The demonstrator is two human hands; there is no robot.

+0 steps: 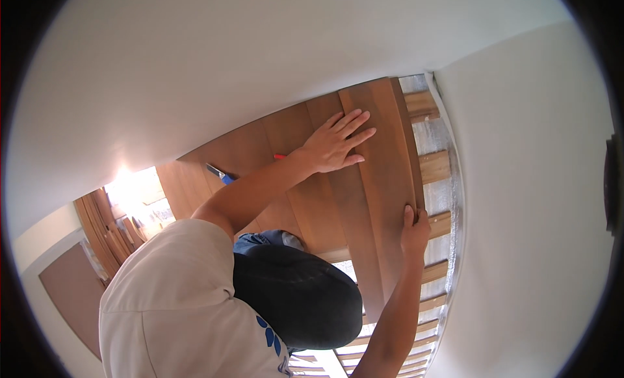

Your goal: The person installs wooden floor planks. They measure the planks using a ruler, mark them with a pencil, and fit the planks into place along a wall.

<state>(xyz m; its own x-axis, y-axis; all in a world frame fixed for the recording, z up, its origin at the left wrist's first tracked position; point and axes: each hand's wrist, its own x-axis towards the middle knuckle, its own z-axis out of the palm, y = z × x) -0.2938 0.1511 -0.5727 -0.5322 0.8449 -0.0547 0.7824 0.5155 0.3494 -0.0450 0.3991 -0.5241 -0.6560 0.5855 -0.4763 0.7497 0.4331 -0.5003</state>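
Head view, only one. Left hand (338, 141): open, palm down, fingers fanned, pressed to the upper part of the brown outer plank (390, 173). Right hand (416, 232): clamped on the right edge of the same plank, thumb on the top face, other fingers partly hidden at the edge. Hands apart, right one lower and nearer the wall. Outer plank at the right end of the row, long side against the neighbouring brown planks (309, 209); fully seated in the joint or not, cannot tell.

Right of the outer plank: exposed pale wooden battens (434, 167) over silvery foil (432, 139), then white wall (526, 202). On the planks, left of the left hand: blue-handled tool (225, 178) and, just beside the wrist, small red item (279, 156), mostly hidden by the forearm. Below: beige shirt (172, 274), dark rounded shape (296, 297) of unclear kind, grey sock (292, 241). Far left: upright-looking stack of brown boards (97, 228) beside bright glare.
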